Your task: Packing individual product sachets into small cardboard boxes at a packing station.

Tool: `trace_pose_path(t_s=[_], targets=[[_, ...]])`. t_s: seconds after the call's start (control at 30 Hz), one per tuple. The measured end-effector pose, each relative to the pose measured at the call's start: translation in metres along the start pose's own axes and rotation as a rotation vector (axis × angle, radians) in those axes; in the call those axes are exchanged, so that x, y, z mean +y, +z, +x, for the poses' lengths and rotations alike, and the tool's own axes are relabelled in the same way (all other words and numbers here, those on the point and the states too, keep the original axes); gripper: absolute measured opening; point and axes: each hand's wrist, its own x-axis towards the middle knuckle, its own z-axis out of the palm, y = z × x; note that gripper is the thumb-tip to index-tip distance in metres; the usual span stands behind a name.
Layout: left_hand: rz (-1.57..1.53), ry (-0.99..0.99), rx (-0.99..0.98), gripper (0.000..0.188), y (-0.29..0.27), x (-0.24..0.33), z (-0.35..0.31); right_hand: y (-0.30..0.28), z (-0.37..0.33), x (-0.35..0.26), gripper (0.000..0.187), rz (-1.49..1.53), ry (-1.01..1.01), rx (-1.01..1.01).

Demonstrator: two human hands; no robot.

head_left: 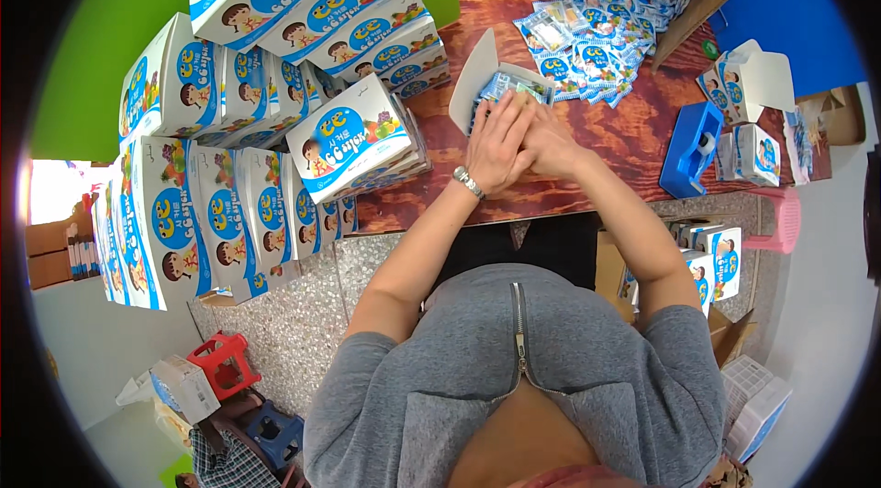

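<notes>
An open white carton (473, 75) with its lid flap raised stands near the table's front edge. Small blue-and-white packets (500, 84) fill it. My left hand (498, 149) lies over them, fingers stretched out, a silver watch (468, 182) on its wrist. Close against it, my right hand (551, 141) reaches in from the right with fingers extended, partly covered by the left hand. Both seem to press on the packets. The carton's near side is hidden under my hands. A loose heap of similar packets (601, 61) lies beyond, spilling from a brown cardboard box (697, 25).
Stacks of printed white cartons (358, 135) crowd the left side. A blue tape dispenser (690, 150) and small cartons (757, 158) stand at the right. Beside the table are a pink stool (780, 217) and more cartons (725, 259). Behind left, a red stool (223, 361) stands on the floor.
</notes>
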Motion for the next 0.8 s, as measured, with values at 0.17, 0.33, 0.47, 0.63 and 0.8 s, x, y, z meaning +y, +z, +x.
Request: trace_pose_path(t_s=[0.17,0.33,0.47,0.63,0.8], targets=[[0.059,-0.087,0.005,0.081,0.012,-0.002,0.006,-0.038,-0.002,0.022,0.062,0.671,-0.096,0.152],[0.320,-0.091,-0.152,0.079,0.015,0.004,0.012,-0.050,0.017,0.051,0.039,0.471,0.124,0.311],[0.330,-0.131,-0.170,0.077,0.014,0.005,0.012,-0.029,0.024,0.061,0.042,0.248,0.042,0.309],[0.365,-0.157,-0.212,0.078,0.019,0.001,0.017,-0.011,0.008,0.057,0.042,0.116,-0.077,0.209],[0.237,-0.082,-0.219,0.085,0.016,-0.002,0.020,0.006,-0.011,0.049,0.038,0.158,-0.013,0.321]])
